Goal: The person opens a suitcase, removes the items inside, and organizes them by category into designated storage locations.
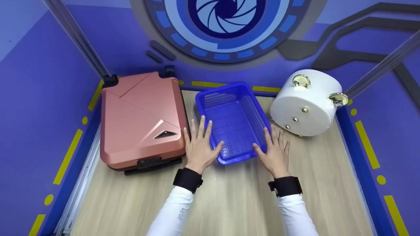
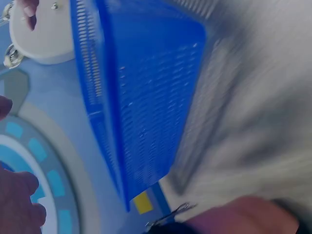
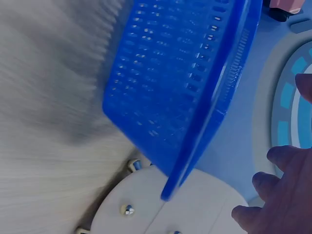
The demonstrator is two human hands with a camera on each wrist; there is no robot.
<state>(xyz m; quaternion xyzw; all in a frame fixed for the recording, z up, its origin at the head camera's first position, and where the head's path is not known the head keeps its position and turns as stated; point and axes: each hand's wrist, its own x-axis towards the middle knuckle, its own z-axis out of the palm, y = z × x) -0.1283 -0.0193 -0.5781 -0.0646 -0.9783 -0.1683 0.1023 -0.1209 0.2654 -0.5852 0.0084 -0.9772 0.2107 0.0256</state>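
An empty blue plastic basket (image 1: pixel 226 118) with perforated sides sits on the wood-patterned surface, angled slightly. My left hand (image 1: pixel 199 149) is at its left side, fingers straight and spread, the thumb over the near left rim. On the opposite side, my right hand (image 1: pixel 275 157) has its fingers stretched forward and its thumb over the near right rim. Neither hand curls round the basket. From the left wrist, the basket's (image 2: pixel 151 107) slotted outer wall shows beside the fingers; the right wrist view shows the other outer wall of the basket (image 3: pixel 156 83).
A rose-pink hard-shell suitcase (image 1: pixel 141 121) lies flat close to my left hand. At the back right, a white drum-shaped object (image 1: pixel 302 101) with gold loops and small gold knobs lies on its side. Blue-purple panels (image 1: pixel 229 73) enclose the back and both sides.
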